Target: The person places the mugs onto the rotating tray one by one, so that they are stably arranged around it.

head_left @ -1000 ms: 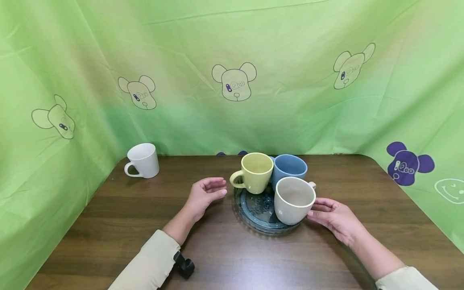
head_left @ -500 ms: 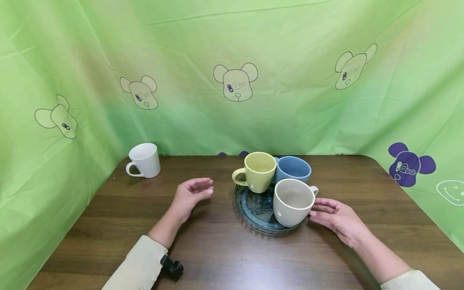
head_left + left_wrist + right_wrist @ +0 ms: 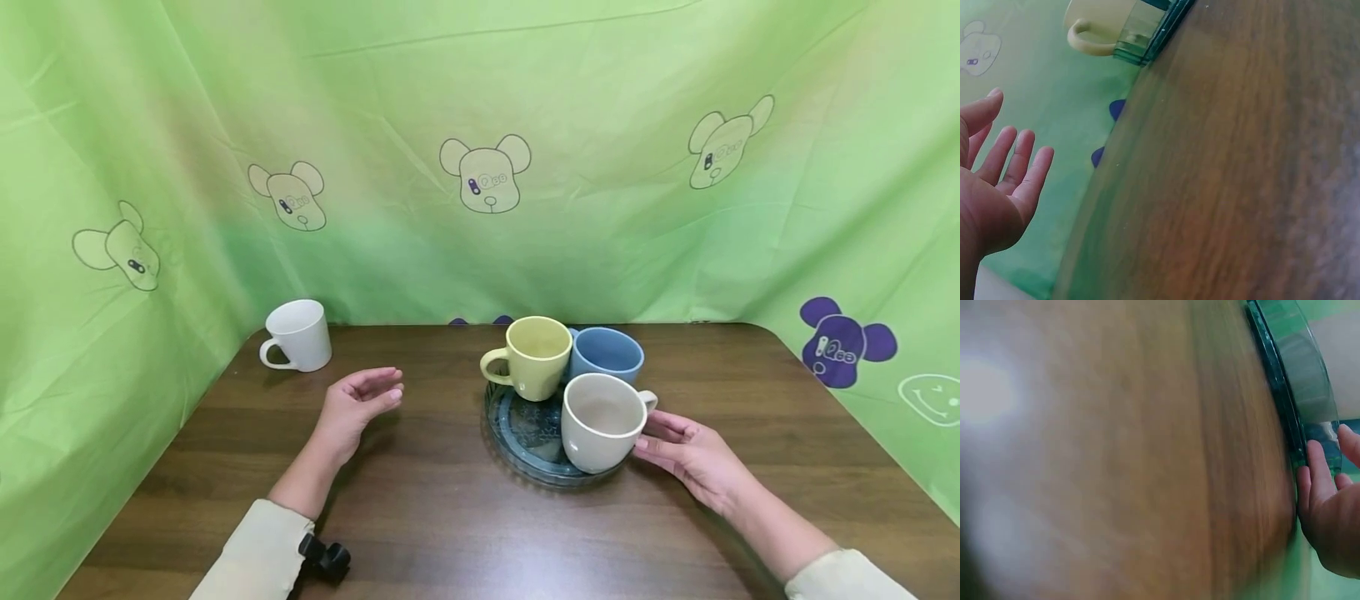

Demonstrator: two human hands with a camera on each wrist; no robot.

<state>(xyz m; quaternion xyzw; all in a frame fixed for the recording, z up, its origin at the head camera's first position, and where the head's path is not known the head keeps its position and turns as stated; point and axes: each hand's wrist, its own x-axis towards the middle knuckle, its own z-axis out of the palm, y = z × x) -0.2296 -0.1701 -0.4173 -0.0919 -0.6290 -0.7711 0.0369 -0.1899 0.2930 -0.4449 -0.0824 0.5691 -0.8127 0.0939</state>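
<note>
A round clear bluish glass tray point(image 3: 525, 433) sits on the table with three upright mugs on it. The yellow mug point(image 3: 536, 367) is at its back left, the blue mug point(image 3: 606, 354) behind right, and the off-white mug point(image 3: 596, 433) in front, handle to the right. My right hand point(image 3: 697, 462) touches the tray's right side, fingers fairly straight; in the right wrist view its fingers point(image 3: 1319, 475) lie against the glass wall point(image 3: 1310, 381). My left hand point(image 3: 352, 417) hovers left of the tray, loosely curved and holding nothing.
A white mug point(image 3: 300, 335) stands apart at the table's back left, its handle to the left. The brown wooden table point(image 3: 450, 533) is bordered at the back and sides by a green printed cloth point(image 3: 390, 250). A black clip-like device point(image 3: 326, 558) sits at the left cuff.
My left hand has moved left, away from the tray. The mugs have shifted slightly clockwise: yellow to the right, off-white toward me and left. My right hand has stayed at the tray's edge.
</note>
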